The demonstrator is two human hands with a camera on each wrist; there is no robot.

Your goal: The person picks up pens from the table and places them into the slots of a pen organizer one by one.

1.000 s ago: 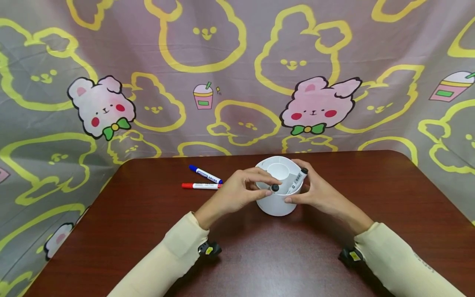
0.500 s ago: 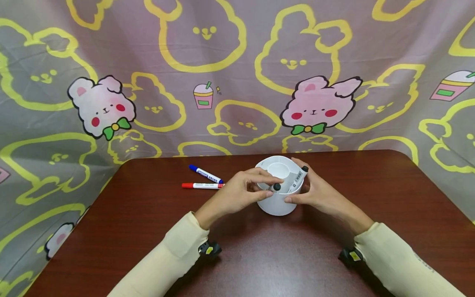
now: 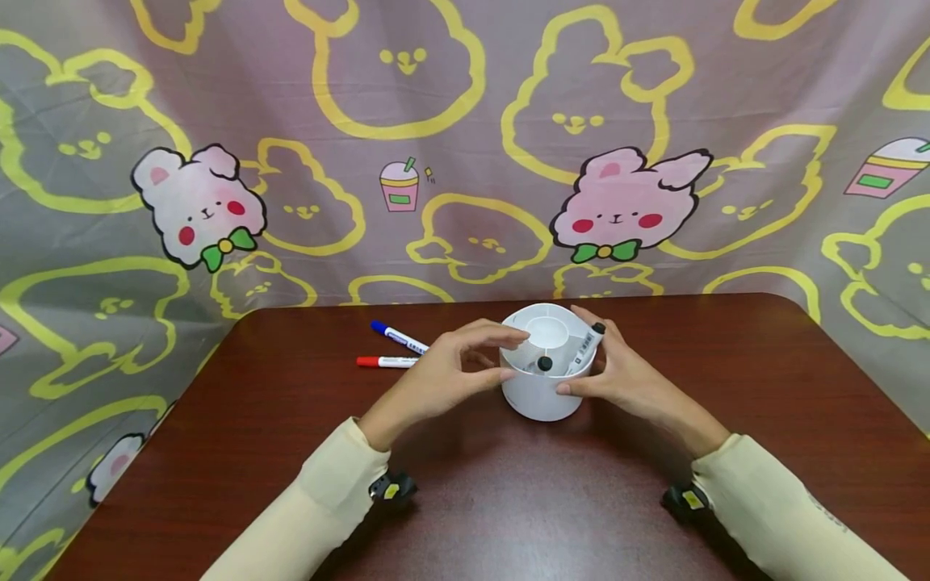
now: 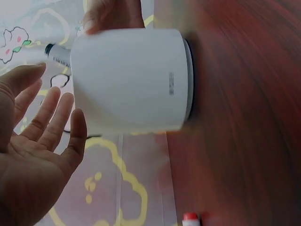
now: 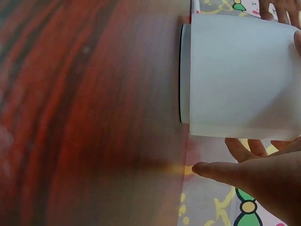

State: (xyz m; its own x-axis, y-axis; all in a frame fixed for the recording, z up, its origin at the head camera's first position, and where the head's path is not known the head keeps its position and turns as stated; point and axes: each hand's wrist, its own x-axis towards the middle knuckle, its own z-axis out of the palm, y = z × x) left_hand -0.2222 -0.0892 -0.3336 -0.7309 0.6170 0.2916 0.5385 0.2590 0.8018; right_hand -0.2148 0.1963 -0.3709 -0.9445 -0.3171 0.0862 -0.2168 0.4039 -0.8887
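Observation:
A white round pen holder [image 3: 545, 399] with a divided top stands upright on the table. Two markers are in it: one black-ended marker [image 3: 545, 364] points toward the front, and a white marker [image 3: 587, 347] with a black end leans out at the right rim. My left hand [image 3: 454, 363] is at the holder's left side with fingers apart and nothing between them; in the left wrist view its fingers [image 4: 51, 110] are relaxed. My right hand [image 3: 625, 375] holds the holder's right side, thumb in front and fingers behind, partly hidden.
Left of the holder lie a blue-capped marker [image 3: 398, 336] and a red-capped marker [image 3: 385, 362], their right ends hidden behind my left hand. A patterned curtain [image 3: 465, 145] hangs behind the far edge of the brown table [image 3: 552, 500].
My left hand has let go of the front black-ended marker and drawn back a little to the left. The marker stays in the pen holder. My right hand has hardly moved.

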